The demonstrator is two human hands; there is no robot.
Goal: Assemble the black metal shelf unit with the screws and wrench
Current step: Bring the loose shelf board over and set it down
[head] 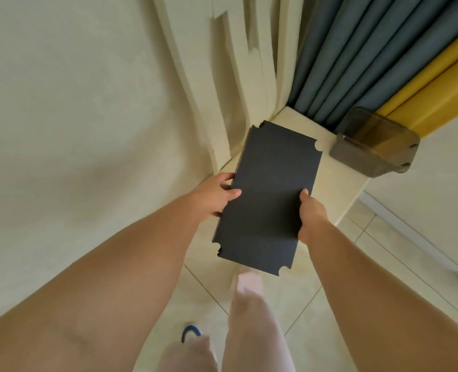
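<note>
we grip one black shelf panel by its long edges, left hand and right hand both curled round it. no posts, screws or wrench show; assembly appears barely begun.

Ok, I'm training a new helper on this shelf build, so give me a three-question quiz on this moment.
1. True or false: both hands hold the black shelf panel.
2. Which hand has its thumb on the panel's top face near the right edge? A) left hand B) right hand
3. Fill in: the panel's corners are ____.

Key: 1 true; 2 B; 3 notched.
</note>
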